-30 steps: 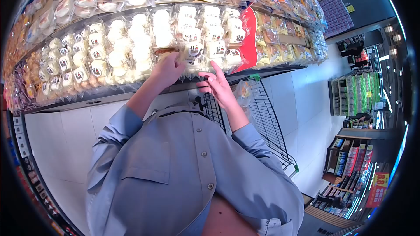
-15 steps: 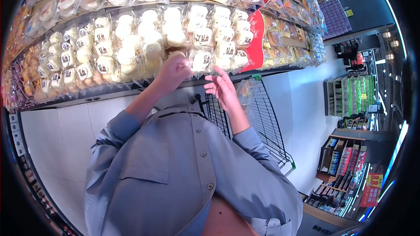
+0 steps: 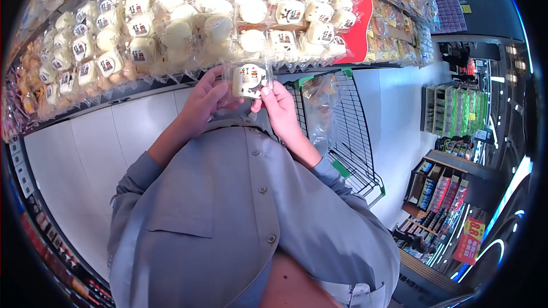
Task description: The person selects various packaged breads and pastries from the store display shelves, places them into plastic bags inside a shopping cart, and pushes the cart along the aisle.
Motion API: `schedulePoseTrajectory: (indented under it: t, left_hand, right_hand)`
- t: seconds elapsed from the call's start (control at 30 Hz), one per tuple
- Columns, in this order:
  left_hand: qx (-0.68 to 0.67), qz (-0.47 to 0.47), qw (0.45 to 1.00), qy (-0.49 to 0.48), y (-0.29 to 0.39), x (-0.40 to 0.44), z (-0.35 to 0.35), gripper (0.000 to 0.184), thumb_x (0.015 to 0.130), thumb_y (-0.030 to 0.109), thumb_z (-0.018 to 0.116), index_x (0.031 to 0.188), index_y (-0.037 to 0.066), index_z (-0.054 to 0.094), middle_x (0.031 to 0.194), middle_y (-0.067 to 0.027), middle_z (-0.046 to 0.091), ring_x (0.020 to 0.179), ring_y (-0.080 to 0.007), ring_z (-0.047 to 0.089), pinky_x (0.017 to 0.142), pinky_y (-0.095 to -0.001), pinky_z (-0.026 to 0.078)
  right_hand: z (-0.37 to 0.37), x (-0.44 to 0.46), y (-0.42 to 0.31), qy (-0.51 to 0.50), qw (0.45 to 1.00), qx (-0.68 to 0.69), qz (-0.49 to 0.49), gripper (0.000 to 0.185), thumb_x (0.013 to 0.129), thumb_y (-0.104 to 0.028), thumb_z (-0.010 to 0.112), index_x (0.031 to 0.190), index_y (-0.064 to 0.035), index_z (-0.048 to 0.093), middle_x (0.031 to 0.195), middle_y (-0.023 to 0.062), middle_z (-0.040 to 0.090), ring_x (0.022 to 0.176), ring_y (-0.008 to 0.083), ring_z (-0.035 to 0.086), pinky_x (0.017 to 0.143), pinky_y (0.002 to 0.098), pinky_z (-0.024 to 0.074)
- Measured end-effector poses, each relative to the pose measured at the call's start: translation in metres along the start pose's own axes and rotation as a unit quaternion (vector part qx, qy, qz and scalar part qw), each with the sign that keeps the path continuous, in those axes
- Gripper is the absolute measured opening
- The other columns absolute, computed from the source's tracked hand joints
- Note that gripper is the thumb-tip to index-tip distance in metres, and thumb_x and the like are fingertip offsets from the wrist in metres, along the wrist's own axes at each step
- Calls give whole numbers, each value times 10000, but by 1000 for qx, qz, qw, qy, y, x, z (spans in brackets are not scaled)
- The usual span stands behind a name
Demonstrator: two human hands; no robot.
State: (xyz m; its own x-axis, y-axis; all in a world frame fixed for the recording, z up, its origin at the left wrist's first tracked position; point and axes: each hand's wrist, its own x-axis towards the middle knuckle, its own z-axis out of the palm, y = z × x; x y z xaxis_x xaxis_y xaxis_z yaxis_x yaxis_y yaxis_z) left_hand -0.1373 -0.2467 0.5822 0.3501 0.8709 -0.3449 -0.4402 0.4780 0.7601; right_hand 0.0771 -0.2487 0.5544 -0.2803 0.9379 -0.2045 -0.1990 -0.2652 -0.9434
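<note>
A clear-wrapped white bun (image 3: 249,81) with dark and reddish print on its label is held up between both hands, in front of the shelf edge. My left hand (image 3: 204,100) grips the wrapper at its left side, thumb in front. At the lower right corner, my right hand (image 3: 278,107) pinches the same package between thumb and fingers. Just beyond the hands, rows of similar wrapped white buns (image 3: 218,27) lie on the display shelf.
A shopping cart (image 3: 355,120) with a clear plastic bag (image 3: 321,115) in it stands right of my right hand. A red wavy divider (image 3: 359,23) separates the white buns from yellow-packaged goods (image 3: 388,37). More store racks (image 3: 454,111) stand at the right.
The wrapped bun has come off the shelf and toward my body. My right hand has closed on it alongside my left. The view has shifted, so the shelf sits higher in the frame.
</note>
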Motion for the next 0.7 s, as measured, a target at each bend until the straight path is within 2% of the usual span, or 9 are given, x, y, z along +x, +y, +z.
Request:
schedulePoseTrajectory:
  t: [0.07, 0.13, 0.23, 0.37, 0.57, 0.63, 0.7]
  left_hand:
    - [0, 16, 1000, -10, 0, -4, -5, 409, 1018, 209, 487, 1381, 42, 400, 1185, -114, 639, 979, -168, 670, 822, -325, 547]
    - [-10, 10, 999, -44, -9, -3, -16, 414, 1029, 280, 499, 1362, 41, 443, 1159, -93, 654, 964, -144, 670, 814, -309, 548]
    - [-42, 10, 998, -46, -16, -8, -20, 390, 1026, 287, 511, 1323, 34, 493, 1145, -87, 662, 957, -142, 673, 808, -299, 550]
    - [-46, 3, 998, -44, -11, -16, -22, 371, 1025, 265, 516, 1316, 36, 503, 1139, -88, 663, 961, -144, 673, 807, -298, 549]
    - [-81, 20, 996, -28, -2, -22, -29, 349, 1016, 252, 535, 1286, 31, 518, 1139, -92, 661, 966, -158, 674, 811, -304, 552]
    - [-40, 19, 999, -26, -5, -21, -30, 418, 1011, 212, 512, 1376, 20, 446, 1212, -117, 636, 978, -198, 677, 828, -343, 560]
    - [-12, 4, 1000, -14, -4, -20, -22, 381, 995, 207, 558, 1320, 23, 485, 1169, -99, 650, 962, -173, 673, 809, -325, 559]
  right_hand:
    - [12, 0, -2, 9, 999, -15, -40, 192, 1028, -206, 535, 968, -28, 570, 733, 15, 601, 670, 71, 567, 641, 235, 493]
    - [21, 0, -6, 12, 999, -10, -40, 192, 1025, -203, 541, 937, -34, 560, 711, 9, 582, 659, 68, 556, 638, 232, 491]
    - [23, 0, -7, 15, 999, -16, -46, 214, 1022, -203, 549, 878, -45, 535, 683, 3, 554, 636, 65, 537, 629, 230, 487]
    - [23, 3, -5, 9, 997, -40, -66, 254, 1018, -210, 561, 827, -55, 499, 672, 4, 551, 611, 69, 528, 609, 236, 482]
    - [39, 12, -9, -1, 998, -13, -62, 235, 1011, -203, 575, 832, -67, 502, 672, 3, 565, 616, 67, 540, 602, 228, 477]
    - [35, 10, -6, -9, 998, -18, -60, 225, 1007, -193, 582, 836, -71, 500, 680, 1, 566, 626, 64, 544, 604, 225, 476]
    - [32, 8, -7, -16, 998, -26, -51, 218, 1003, -185, 586, 839, -72, 498, 694, -2, 569, 635, 61, 548, 609, 225, 479]
